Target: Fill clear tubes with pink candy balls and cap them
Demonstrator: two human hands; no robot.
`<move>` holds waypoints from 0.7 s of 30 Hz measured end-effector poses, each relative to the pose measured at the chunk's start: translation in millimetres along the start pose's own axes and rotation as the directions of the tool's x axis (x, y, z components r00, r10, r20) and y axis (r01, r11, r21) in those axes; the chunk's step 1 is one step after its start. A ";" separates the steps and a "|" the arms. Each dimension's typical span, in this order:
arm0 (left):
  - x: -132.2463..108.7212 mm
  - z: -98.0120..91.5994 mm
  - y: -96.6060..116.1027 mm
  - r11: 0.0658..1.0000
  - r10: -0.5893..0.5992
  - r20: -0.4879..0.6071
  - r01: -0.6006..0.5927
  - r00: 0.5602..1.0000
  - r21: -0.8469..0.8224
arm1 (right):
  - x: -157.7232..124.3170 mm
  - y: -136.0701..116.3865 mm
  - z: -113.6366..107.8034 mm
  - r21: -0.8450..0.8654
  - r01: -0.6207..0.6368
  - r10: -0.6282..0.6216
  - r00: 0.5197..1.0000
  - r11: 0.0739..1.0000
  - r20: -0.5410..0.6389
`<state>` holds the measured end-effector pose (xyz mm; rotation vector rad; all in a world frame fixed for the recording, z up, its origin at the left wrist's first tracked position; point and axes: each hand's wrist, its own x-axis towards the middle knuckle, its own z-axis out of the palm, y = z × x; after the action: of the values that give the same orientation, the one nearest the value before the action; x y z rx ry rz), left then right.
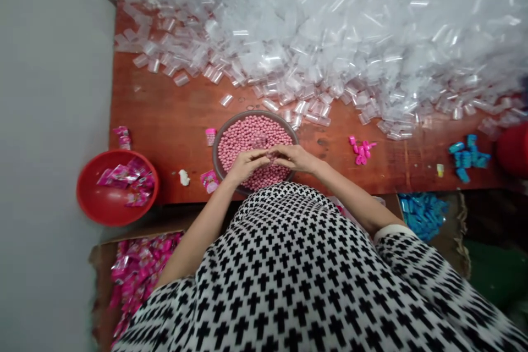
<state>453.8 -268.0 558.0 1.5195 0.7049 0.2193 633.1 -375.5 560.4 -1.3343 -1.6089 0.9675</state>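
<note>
Round pink beads (pixel 235 140) fill a brown bowl (pixel 292 131) at the table's front edge. Over the beads, my left hand (pixel 248 165) and my right hand (pixel 295 158) meet with bent fingers. Something small and see-through seems to be between the fingertips, too small and blurred to name. Left of the bowl stands a small clear container with pink in it (pixel 210 136). A pink packet (pixel 209 181) lies close to the bowl's lower left rim.
Clear plastic tubes (pixel 309 49) are heaped across the back. A red bowl (pixel 94 206) with pink packets sits left. Pink pieces (pixel 362 151) and blue pieces (pixel 466 158) lie right. Below the edge are boxed pink packets (pixel 142 264) and blue packets (pixel 423 212).
</note>
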 end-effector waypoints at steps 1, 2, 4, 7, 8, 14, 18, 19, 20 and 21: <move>0.7 0.5 -0.4 1.000 -0.006 -0.003 0.006 1.000 0.011 | -1.6 2.3 1.8 -0.019 0.003 -0.003 1.000 1.000 0.003; 1.5 1.0 -1.3 1.000 -0.007 -0.008 0.007 1.000 0.023 | -3.0 5.0 3.8 -0.037 0.004 -0.004 1.000 0.999 0.004; 3.5 1.7 -3.9 0.999 -0.002 -0.028 0.003 1.000 0.047 | -5.0 10.6 7.7 -0.064 -0.005 0.006 1.000 0.998 0.001; 7.2 2.9 -8.3 0.996 0.000 -0.062 0.006 0.998 0.091 | -6.0 17.2 11.3 -0.052 -0.049 0.047 0.998 0.997 -0.031; 8.5 3.6 -9.8 0.994 0.001 -0.078 0.007 0.997 0.111 | -6.0 18.6 11.9 -0.034 -0.070 0.068 0.996 0.997 -0.053; 14.8 7.8 -16.0 0.961 0.065 -0.144 -0.023 0.987 0.277 | -10.0 22.2 15.5 -0.104 -0.234 0.222 0.968 0.967 -0.114; 16.4 4.0 -15.0 0.953 0.081 -0.219 -0.011 0.972 0.304 | -28.2 29.3 9.9 -0.230 -0.179 0.132 0.969 0.957 -0.207; 16.1 3.1 -14.2 0.957 0.078 -0.242 -0.005 0.967 0.291 | -36.3 34.2 3.9 -0.246 -0.197 0.125 0.951 0.949 -0.281; 15.6 2.9 -13.3 0.962 0.067 -0.265 0.008 0.962 0.272 | -45.8 40.8 -4.7 -0.259 -0.261 0.153 0.915 0.930 -0.373; 14.9 3.5 -12.0 0.969 0.052 -0.284 0.021 0.957 0.246 | -56.6 49.3 -15.7 -0.267 -0.377 0.221 0.854 0.887 -0.472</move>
<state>463.9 -263.6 542.0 1.7509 0.9816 0.3825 671.7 -423.3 514.6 -1.9444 -1.2796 0.5071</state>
